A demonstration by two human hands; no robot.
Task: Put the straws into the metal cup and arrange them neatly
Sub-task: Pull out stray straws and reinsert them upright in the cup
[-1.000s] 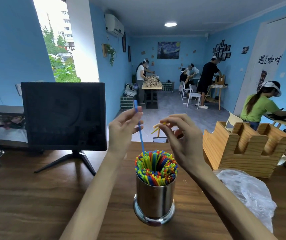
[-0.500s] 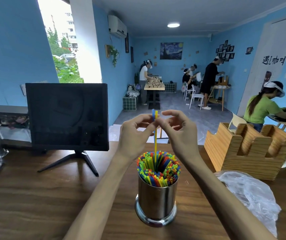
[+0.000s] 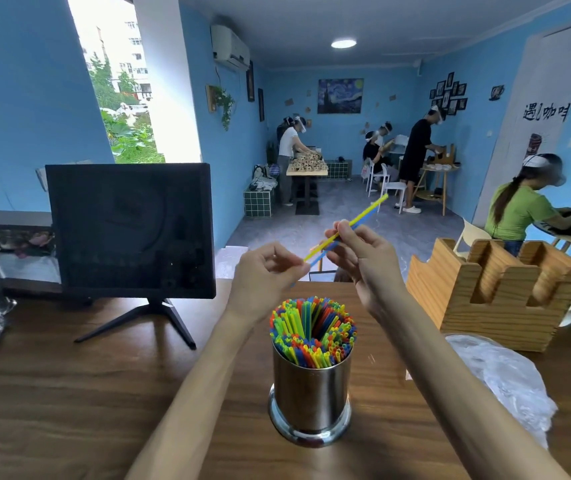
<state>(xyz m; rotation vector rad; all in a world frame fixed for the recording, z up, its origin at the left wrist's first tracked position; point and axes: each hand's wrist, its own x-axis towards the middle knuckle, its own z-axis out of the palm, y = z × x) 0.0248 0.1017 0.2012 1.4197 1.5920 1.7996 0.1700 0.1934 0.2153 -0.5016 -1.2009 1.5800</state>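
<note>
I have two loose straws, a yellow straw (image 3: 363, 216) and a blue straw (image 3: 368, 218), lying side by side and slanting up to the right above the metal cup (image 3: 311, 393). My left hand (image 3: 266, 271) pinches their lower ends between thumb and fingertips, and my right hand (image 3: 360, 254) pinches them a little higher, so both are closed on the pair. The cup stands upright on the wooden table (image 3: 69, 393), directly below my hands and already packed with red, green, yellow and blue straws (image 3: 313, 332), with a small hollow near the middle. I judge these straws to be very light, thin and bendy, and smooth enough to slip, so I would hold them softly near one end and guide the tips into that hollow rather than force them, since a hard squeeze could kink them. The only readable writing is dark Chinese lettering (image 3: 547, 112) on the white panel at the far right; I cannot make out any brand on the cup.
</note>
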